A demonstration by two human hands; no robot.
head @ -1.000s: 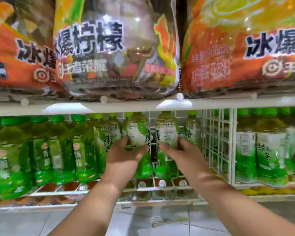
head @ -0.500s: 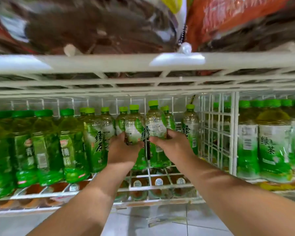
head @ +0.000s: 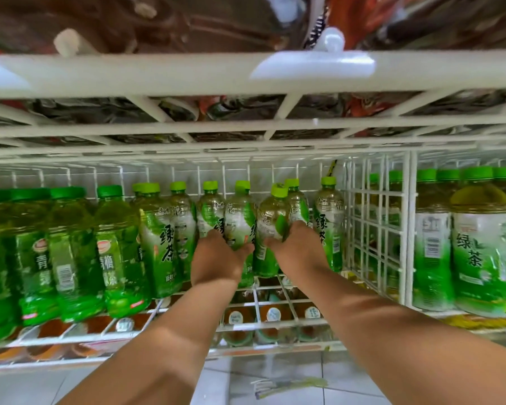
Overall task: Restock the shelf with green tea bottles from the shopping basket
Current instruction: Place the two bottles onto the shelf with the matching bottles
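Note:
Both my arms reach into the white wire shelf (head: 275, 325). My left hand (head: 216, 255) grips one green tea bottle (head: 237, 220) by its middle. My right hand (head: 297, 247) grips a second green tea bottle (head: 270, 223), which tilts slightly left. The two bottles stand side by side deep on the shelf, just in front of the back row of green tea bottles (head: 329, 217). More of the same bottles (head: 165, 244) stand to the left. The shopping basket is out of view.
A white wire divider (head: 374, 229) bounds the bay on the right, with larger green tea bottles (head: 476, 252) beyond it. Darker green plum tea bottles (head: 70, 258) fill the left. The upper shelf's rail (head: 187, 74) hangs close overhead. Bottle caps show on the shelf below.
Both hands pushed their bottles further back into the shelf. The camera dropped lower and moved closer, so the upper shelf's underside now fills the top.

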